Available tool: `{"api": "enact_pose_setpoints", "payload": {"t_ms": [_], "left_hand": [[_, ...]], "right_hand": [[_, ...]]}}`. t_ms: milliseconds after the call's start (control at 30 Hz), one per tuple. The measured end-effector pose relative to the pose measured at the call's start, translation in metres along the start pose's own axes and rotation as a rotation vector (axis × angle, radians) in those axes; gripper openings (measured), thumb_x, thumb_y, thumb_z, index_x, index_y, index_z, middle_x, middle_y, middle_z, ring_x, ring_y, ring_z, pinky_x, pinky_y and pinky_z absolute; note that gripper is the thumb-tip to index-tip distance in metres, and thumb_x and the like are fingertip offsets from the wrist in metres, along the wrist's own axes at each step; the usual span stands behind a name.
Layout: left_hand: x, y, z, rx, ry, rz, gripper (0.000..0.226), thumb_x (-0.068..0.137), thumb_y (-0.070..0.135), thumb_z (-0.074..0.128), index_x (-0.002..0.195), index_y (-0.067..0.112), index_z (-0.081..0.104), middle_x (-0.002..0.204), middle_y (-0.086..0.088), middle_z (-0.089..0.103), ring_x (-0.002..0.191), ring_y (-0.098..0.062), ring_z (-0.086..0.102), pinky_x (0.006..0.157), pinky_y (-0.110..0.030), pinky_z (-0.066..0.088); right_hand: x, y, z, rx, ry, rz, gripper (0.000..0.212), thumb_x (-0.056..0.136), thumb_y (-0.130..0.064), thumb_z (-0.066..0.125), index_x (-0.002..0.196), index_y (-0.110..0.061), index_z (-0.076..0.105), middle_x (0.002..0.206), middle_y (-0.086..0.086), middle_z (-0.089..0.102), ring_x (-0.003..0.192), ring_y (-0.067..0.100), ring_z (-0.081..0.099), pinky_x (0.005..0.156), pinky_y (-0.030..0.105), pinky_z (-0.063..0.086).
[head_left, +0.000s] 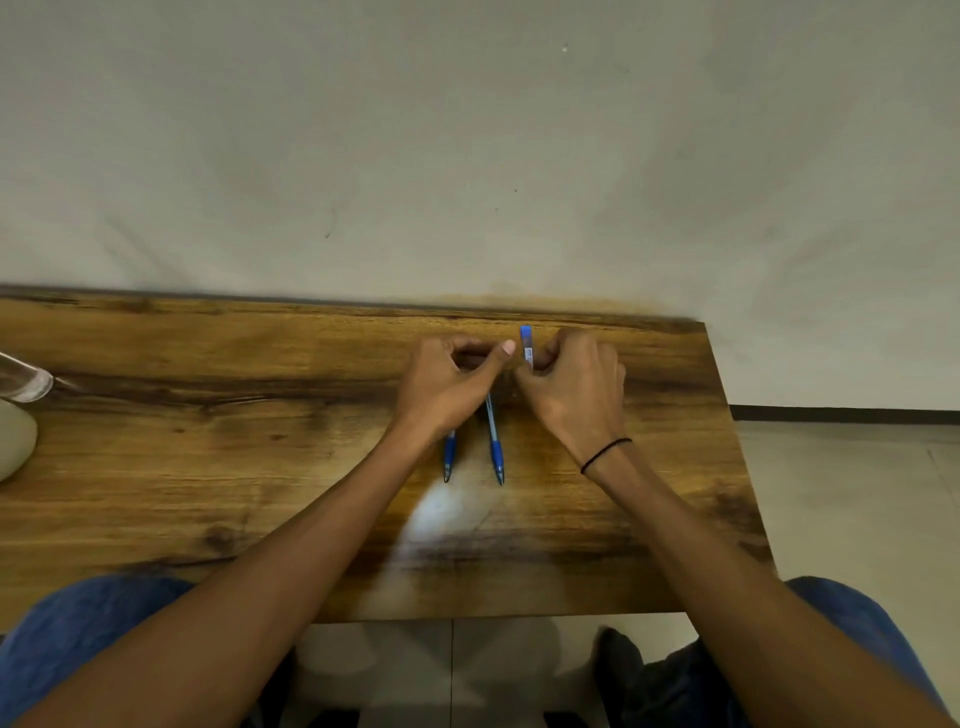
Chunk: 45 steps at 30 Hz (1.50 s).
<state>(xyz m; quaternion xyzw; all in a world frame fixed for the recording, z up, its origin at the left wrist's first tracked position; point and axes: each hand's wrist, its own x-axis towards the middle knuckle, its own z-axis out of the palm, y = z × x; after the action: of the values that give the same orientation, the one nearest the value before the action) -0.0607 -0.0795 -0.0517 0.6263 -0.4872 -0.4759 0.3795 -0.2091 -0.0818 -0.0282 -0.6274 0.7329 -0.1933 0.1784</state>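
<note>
Soft even light, pale glare on table (436, 512), wide-angle edge bending, slight softness

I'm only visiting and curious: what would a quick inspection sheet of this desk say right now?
Surface: wooden table, strong grain, a patch of glare near the front edge.
Job's things: left pen and middle pen, both blue, lie side by side with tips toward the person; upright pen is held above them.
Clutter: glass and pale rounded thing at the far left edge.
Grips: right hand curls round the upright pen; left hand is curled, thumb pointing at that pen, and what it holds is hidden.
Cables: nothing seen.
Surroundings: plain wall, pale floor; black band on the right wrist.
</note>
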Motion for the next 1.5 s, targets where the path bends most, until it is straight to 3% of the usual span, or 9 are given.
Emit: {"api": "enact_pose_setpoints", "payload": {"t_ms": [100,233,400,600,833,933,1033,1267,1500], "left_hand": [[-0.003,0.003,0.001,-0.187,-0.106,-0.045,0.019,0.096,0.03,0.076,0.108,0.016,0.08,0.096,-0.002,0.082,0.091,-0.022,0.08,0.072,-0.04,0.067],[-0.001,0.005,-0.007,-0.104,-0.055,0.055,0.016,0.099,0.018,0.072,0.111,0.011,0.079,0.101,-0.005,0.081,0.097,-0.022,0.078,0.084,-0.044,0.065],[-0.002,0.011,-0.014,0.235,0.0,0.341,0.017,0.1,0.019,0.069,0.113,0.017,0.079,0.099,0.006,0.079,0.09,-0.001,0.072,0.08,-0.025,0.062],[-0.008,0.013,-0.018,0.329,-0.027,0.486,0.017,0.102,0.019,0.065,0.113,0.016,0.078,0.099,0.005,0.079,0.088,-0.004,0.073,0.077,-0.02,0.059],[-0.008,0.009,-0.019,0.348,-0.056,0.483,0.018,0.101,0.016,0.067,0.115,0.017,0.078,0.105,0.016,0.076,0.091,0.009,0.07,0.077,-0.004,0.052],[-0.005,0.006,-0.02,0.309,-0.015,0.449,0.017,0.102,0.021,0.067,0.116,0.021,0.077,0.1,0.023,0.071,0.094,0.011,0.068,0.077,-0.004,0.052],[-0.003,0.006,-0.023,0.293,0.006,0.429,0.018,0.102,0.023,0.066,0.116,0.022,0.076,0.098,0.022,0.071,0.092,0.006,0.07,0.077,-0.01,0.056],[0.002,0.0,-0.026,0.255,0.03,0.408,0.02,0.102,0.024,0.066,0.117,0.019,0.078,0.101,0.008,0.078,0.091,-0.001,0.073,0.078,-0.032,0.065],[0.005,0.004,-0.028,0.166,0.039,0.377,0.015,0.1,0.025,0.069,0.112,0.025,0.079,0.102,0.017,0.078,0.094,0.006,0.071,0.082,-0.013,0.057]], "right_hand": [[-0.011,-0.01,0.001,0.05,0.066,-0.079,0.021,0.087,-0.04,0.069,0.08,-0.02,0.065,0.075,-0.002,0.071,0.078,0.028,0.07,0.066,0.032,0.043],[-0.007,-0.011,-0.005,0.123,-0.035,-0.167,0.01,0.092,-0.028,0.074,0.089,-0.019,0.07,0.074,-0.007,0.071,0.073,0.013,0.071,0.072,0.04,0.061],[0.008,-0.009,-0.024,0.374,-0.09,-0.197,0.018,0.092,-0.012,0.075,0.109,-0.017,0.071,0.08,-0.007,0.074,0.075,0.003,0.072,0.065,0.014,0.056],[0.012,-0.007,-0.032,0.448,-0.159,-0.272,0.006,0.098,-0.012,0.07,0.094,-0.007,0.071,0.081,0.008,0.073,0.071,0.016,0.073,0.055,0.027,0.062],[0.022,0.001,-0.035,0.506,0.002,-0.246,0.011,0.099,-0.015,0.067,0.093,-0.006,0.071,0.074,0.006,0.071,0.061,0.016,0.072,0.054,0.032,0.062],[0.033,0.016,-0.027,0.332,0.005,-0.176,0.012,0.095,-0.016,0.073,0.086,-0.01,0.074,0.072,0.002,0.073,0.063,0.015,0.071,0.063,0.038,0.063],[0.034,0.033,-0.001,-0.022,-0.127,-0.136,0.011,0.094,-0.023,0.076,0.088,-0.015,0.079,0.086,0.006,0.076,0.086,0.026,0.074,0.077,0.043,0.062],[0.027,0.037,0.028,-0.266,-0.103,-0.149,0.014,0.097,-0.027,0.071,0.091,-0.014,0.073,0.097,0.012,0.073,0.096,0.038,0.071,0.074,0.047,0.062],[0.025,0.018,0.003,0.343,-0.019,-0.125,0.005,0.095,-0.015,0.074,0.097,-0.014,0.078,0.088,-0.004,0.076,0.083,0.011,0.071,0.076,0.031,0.061]]}}
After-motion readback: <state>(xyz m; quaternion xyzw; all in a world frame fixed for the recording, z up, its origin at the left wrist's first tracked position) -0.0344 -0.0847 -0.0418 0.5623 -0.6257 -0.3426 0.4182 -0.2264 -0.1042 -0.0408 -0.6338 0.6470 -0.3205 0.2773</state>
